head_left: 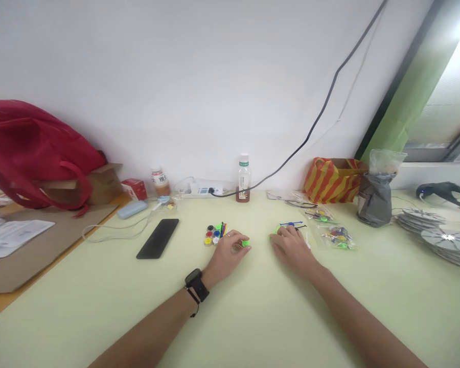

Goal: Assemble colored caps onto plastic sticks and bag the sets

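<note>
My left hand [227,255], with a black watch on the wrist, pinches a small round green plastic piece [246,244] between thumb and fingertips, just above the table. Beside it lie round plastic pieces in black, red, blue, yellow, white and green [208,242], along with several thin coloured sticks [224,228], partly behind my fingers. My right hand [294,249] is bent down over another small group of parts. A green piece [275,230] shows at its fingertips, and blue and black sticks [291,224] stick out behind it. Whatever those fingers grip is hidden.
A black phone [158,238] lies at left. Clear bags of small parts [337,236] lie right of my right hand. By the wall stand a bottle [244,179], a power strip [205,189] and a striped bag [333,180]. Stacked discs [448,240] are far right, a red backpack [34,153] far left.
</note>
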Tool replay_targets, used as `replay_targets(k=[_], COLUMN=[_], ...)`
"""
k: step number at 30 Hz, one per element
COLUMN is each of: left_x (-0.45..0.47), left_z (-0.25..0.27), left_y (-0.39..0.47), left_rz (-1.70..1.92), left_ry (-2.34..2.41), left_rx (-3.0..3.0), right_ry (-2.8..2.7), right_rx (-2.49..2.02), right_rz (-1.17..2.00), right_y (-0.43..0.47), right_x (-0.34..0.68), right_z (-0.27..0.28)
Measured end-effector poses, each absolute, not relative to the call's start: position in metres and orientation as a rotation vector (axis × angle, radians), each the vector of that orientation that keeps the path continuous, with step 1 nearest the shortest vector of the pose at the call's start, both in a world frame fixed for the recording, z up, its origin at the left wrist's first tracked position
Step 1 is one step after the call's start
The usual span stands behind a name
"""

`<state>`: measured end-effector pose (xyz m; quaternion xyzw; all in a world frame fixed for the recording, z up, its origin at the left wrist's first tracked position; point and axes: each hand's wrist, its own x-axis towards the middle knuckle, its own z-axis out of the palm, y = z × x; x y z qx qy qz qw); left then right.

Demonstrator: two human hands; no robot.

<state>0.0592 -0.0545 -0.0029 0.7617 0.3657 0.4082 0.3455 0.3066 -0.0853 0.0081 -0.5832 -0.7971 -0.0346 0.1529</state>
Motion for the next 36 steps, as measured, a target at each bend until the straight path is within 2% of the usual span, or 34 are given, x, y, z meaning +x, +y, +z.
replay_targets(k=[7,15,22,28,36], left_x=[0.058,0.062,0.063,0.061,0.060], left_z=[-0.007,-0.002,0.001,0.005,0.016], left_y=[-0.050,-0.051,-0.050,-0.051,-0.060], left_rz=[1.095,1.204,1.154,0.993,0.883], left_ry=[0.958,0.976,0.852,0.825,0.721], left_rx=[1.736,1.591,1.481,1.376,1.552], right_ry=[-2.287,-2.267,-2.319,-1.989,-1.761], right_rx=[-1.293,-1.348,-1.285,-1.104,-0.990], right_rz=[0.445,0.481,0.479,0.766,0.832], right_y=[-0.101,-0.095,-0.107,-0.109,-0.099], right_x=[0.291,0.296,0.285,0.270,0.269], right_z=[0.018,0.009,0.015,0.018,0.010])
